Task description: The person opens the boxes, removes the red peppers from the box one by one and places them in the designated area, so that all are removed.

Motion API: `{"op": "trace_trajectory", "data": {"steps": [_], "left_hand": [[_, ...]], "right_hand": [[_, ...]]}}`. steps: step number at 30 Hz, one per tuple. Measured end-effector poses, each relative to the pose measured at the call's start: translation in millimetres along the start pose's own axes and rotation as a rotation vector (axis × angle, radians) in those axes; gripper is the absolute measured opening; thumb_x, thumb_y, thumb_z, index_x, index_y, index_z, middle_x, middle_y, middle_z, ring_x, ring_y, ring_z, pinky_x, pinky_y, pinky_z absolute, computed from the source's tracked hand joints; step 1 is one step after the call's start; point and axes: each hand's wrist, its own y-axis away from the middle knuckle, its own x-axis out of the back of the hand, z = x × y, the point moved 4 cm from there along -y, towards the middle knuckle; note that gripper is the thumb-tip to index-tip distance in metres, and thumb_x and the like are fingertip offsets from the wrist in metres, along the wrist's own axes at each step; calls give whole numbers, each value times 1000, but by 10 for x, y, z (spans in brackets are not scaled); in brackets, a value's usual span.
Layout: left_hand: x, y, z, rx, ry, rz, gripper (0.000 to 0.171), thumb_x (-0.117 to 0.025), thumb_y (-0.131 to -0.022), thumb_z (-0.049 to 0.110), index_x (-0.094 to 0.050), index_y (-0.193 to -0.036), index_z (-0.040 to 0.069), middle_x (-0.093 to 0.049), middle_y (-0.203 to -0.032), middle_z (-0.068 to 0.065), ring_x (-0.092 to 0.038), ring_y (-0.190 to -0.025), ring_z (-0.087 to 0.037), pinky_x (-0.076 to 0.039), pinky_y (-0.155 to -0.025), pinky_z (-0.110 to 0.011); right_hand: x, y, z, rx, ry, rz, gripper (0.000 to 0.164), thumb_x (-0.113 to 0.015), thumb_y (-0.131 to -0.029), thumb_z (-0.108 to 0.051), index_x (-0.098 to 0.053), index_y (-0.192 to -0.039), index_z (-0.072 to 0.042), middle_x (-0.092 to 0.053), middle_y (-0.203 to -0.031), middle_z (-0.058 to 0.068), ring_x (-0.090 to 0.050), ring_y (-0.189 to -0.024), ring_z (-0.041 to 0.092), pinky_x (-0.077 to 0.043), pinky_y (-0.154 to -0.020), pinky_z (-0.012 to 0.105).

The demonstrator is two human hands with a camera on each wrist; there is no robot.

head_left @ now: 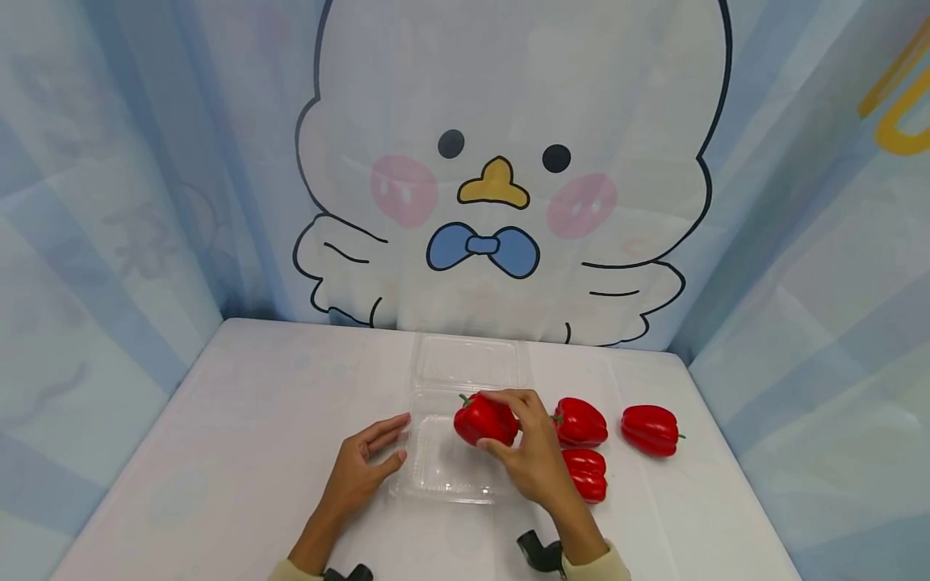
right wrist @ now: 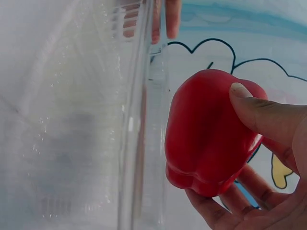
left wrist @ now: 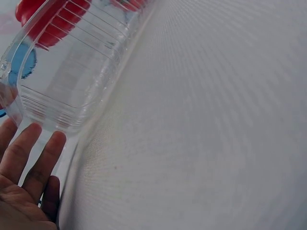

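A red bell pepper (head_left: 483,420) with a green stem is gripped between the thumb and fingers of my right hand (head_left: 536,452). In the head view it appears over the clear plastic container (head_left: 443,472), whose hinged lid (head_left: 468,361) lies open toward the back. The right wrist view shows the same pepper (right wrist: 211,134) above the container wall. My left hand (head_left: 361,468) is beside the container's left edge, fingers extended. In the left wrist view its fingertips touch or nearly touch the clear side wall (left wrist: 57,115).
Right of the container lie three more red bell peppers: one behind (head_left: 581,422), one in front (head_left: 587,474) partly hidden by my right hand, and one farther right (head_left: 650,430). A curtain with a cartoon bird (head_left: 501,307) stands behind the white table (head_left: 276,403).
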Motion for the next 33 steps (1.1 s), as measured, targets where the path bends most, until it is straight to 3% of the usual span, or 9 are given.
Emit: {"op": "trace_trajectory", "data": {"steps": [18,26,33], "left_hand": [[14,-3,-13,14,12,8,52,-76,-95,2,-64,-146,10,-64,-151,-12,-62,-139,-32,-49,-105,-12],[14,-1,-14,13,12,8,52,-76,-95,3,-64,-145,10,-64,-150,-13,-63,-139,-32,-49,-105,-13],[13,-5,-8,16,8,8,52,-76,-95,3,-64,-145,9,-64,-150,-13,-62,-139,-33,-48,-105,-12]], "right_hand": [[277,30,57,10,37,47,73,-95,-77,-11,-66,-142,-31,-61,-140,1,-59,-131,26,-62,-98,49],[429,76,103,-26,66,56,72,-95,-78,-12,-66,-141,-32,-59,-140,2,-59,-130,28,-62,-95,47],[554,131,195,-40,75,81,71,-93,-79,-10,-66,-142,-29,-59,-140,6,-59,-131,36,-62,-97,57]]}}
